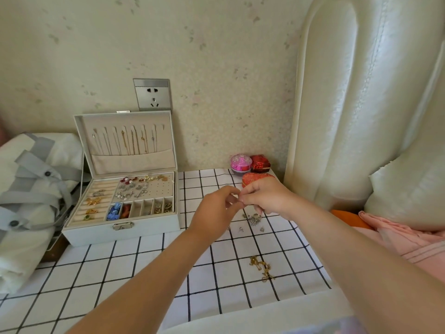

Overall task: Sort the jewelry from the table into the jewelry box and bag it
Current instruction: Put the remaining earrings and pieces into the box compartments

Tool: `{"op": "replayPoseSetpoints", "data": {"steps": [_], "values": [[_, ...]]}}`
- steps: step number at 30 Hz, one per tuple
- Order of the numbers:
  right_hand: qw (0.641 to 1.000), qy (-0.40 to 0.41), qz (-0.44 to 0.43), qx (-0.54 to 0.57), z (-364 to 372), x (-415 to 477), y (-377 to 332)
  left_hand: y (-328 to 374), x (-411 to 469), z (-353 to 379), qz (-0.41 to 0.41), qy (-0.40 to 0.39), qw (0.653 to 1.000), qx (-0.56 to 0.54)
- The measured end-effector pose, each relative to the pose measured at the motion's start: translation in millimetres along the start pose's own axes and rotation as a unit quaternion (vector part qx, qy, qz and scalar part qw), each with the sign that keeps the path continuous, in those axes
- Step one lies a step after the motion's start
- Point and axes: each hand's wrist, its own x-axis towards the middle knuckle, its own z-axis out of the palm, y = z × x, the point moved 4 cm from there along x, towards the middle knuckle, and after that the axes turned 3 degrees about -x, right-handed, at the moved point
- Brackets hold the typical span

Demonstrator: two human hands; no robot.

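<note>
A white jewelry box (pixel 120 231) stands open at the table's left, with chains on its lid and earrings, rings and beads in its tray. My left hand (pixel 214 213) and my right hand (pixel 267 198) meet fingertip to fingertip above the checked cloth, pinching something tiny that I cannot make out. Just below them lies a small heap of silver earrings (pixel 254 219), with a few loose ones (pixel 240 229) beside it. A tangled gold chain (pixel 262 267) lies nearer to me on the right.
A white and grey bag (pixel 33 189) lies left of the jewelry box. A pink round box (pixel 240 162), a red box (pixel 260 163) and an orange heart-shaped box (pixel 255 178) sit at the back right. A padded headboard (pixel 361 104) and pink fabric (pixel 409 239) are on the right.
</note>
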Motion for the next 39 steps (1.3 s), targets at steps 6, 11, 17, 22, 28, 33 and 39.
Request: {"op": "replayPoseSetpoints", "data": {"steps": [6, 11, 17, 22, 28, 33, 39], "values": [[1.0, -0.013, 0.01, 0.002, 1, 2, 2, -9, 2, -7, -0.046, 0.03, 0.998, -0.038], [0.98, -0.08, -0.03, -0.179, 11, 0, 6, -19, -3, -13, -0.075, 0.035, 0.996, 0.035], [0.943, -0.14, -0.039, -0.298, 27, -4, 5, -24, -8, -13, -0.082, 0.0, 0.995, 0.058], [0.938, -0.115, -0.067, -0.319, 33, -3, -5, -20, -12, -16, -0.067, -0.02, 0.995, 0.066], [0.962, -0.057, -0.101, -0.247, 38, 0, -25, -12, -20, -38, -0.022, -0.009, 0.998, 0.061], [0.976, -0.008, -0.124, -0.178, 47, 6, -44, -17, -27, -76, 0.002, 0.032, 0.997, 0.073], [0.981, 0.022, -0.146, -0.123, 71, 23, -80, -38, -37, -131, -0.014, 0.059, 0.993, 0.105]]}}
